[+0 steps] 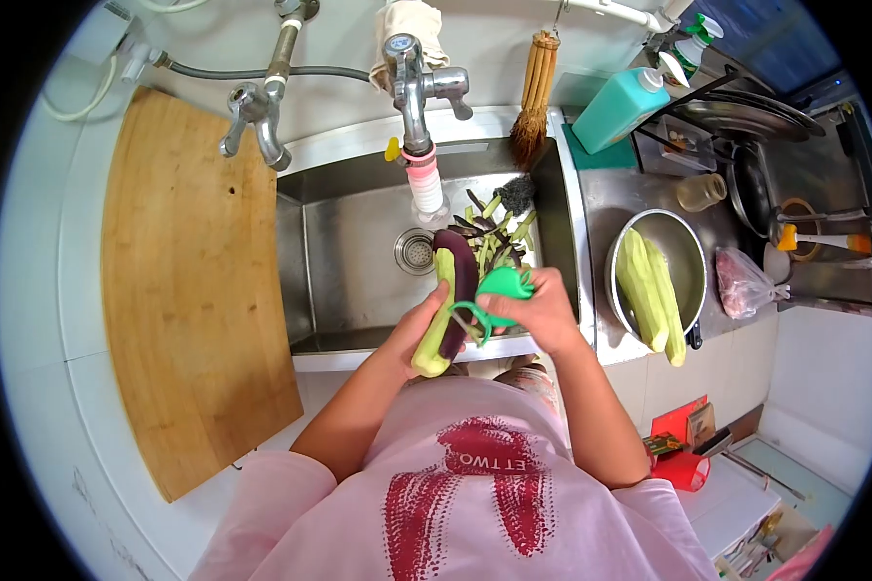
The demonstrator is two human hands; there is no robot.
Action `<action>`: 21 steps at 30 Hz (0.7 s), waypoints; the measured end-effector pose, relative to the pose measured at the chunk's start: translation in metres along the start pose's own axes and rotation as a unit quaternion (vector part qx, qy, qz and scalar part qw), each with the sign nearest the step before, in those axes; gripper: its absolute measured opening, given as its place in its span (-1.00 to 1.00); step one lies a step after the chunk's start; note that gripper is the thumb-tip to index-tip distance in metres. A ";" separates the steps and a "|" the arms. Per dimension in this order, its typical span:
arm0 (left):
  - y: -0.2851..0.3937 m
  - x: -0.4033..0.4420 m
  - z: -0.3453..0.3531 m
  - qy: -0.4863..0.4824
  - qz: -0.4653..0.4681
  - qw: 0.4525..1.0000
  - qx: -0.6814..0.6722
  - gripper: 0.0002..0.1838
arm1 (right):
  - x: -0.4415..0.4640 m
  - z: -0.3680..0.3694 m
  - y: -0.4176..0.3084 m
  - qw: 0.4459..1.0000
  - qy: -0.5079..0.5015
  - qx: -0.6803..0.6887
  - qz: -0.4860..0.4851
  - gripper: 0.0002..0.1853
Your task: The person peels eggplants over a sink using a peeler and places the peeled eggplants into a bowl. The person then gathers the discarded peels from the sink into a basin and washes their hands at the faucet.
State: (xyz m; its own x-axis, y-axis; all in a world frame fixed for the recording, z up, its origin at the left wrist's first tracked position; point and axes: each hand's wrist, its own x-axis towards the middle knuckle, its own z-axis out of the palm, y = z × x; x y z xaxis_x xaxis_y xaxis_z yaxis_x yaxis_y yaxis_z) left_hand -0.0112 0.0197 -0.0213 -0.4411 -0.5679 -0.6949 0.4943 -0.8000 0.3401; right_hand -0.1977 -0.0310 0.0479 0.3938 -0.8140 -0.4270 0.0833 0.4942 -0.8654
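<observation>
My left hand (pixel 410 332) is closed around a long eggplant (pixel 462 281), part dark purple and part bared to pale green. The eggplant tilts over the near edge of the steel sink (pixel 349 242). In my right hand (pixel 549 315) is a green peeler (pixel 504 286), its head against or very near the purple skin on the eggplant's right side; exact contact cannot be made out. Dark and green peel strips (pixel 499 237) lie heaped in the sink's right part. Peeled eggplants (pixel 644 281) rest in a metal bowl (pixel 698 247) to the right, one sticking out over the rim.
Left of the sink lies a wooden cutting board (pixel 194 290). A faucet (pixel 412 97) with a pink-white nozzle hangs over the basin. A scouring pad (pixel 516 194), bamboo brush (pixel 535 97), teal bottle (pixel 620 107), glass jar (pixel 700 192) and bagged meat (pixel 743 281) stand around the right side.
</observation>
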 end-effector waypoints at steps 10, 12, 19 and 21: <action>0.006 -0.012 0.042 0.099 0.004 0.993 -0.069 -0.44 | -0.010 0.022 0.000 0.995 -0.091 -0.023 0.015 -0.86; 0.004 -0.010 0.032 0.045 0.010 0.998 -0.051 -0.43 | -0.009 0.023 0.000 0.996 -0.089 -0.032 -0.006 -0.87; 0.002 -0.009 0.029 -0.018 0.006 0.998 -0.058 -0.44 | -0.005 0.021 0.001 0.996 -0.082 -0.019 0.003 -0.88; 0.003 -0.011 0.040 0.068 0.016 0.995 -0.069 -0.50 | -0.003 0.019 0.004 0.998 -0.064 0.003 0.027 -0.87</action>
State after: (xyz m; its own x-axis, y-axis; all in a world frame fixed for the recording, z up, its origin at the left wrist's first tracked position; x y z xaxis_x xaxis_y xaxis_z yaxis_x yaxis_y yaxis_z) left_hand -0.0351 0.0155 0.0127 -0.3222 -0.5545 -0.7673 0.6096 -0.7416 0.2800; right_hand -0.1815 -0.0204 0.0505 0.5109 -0.7410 -0.4358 0.0643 0.5384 -0.8402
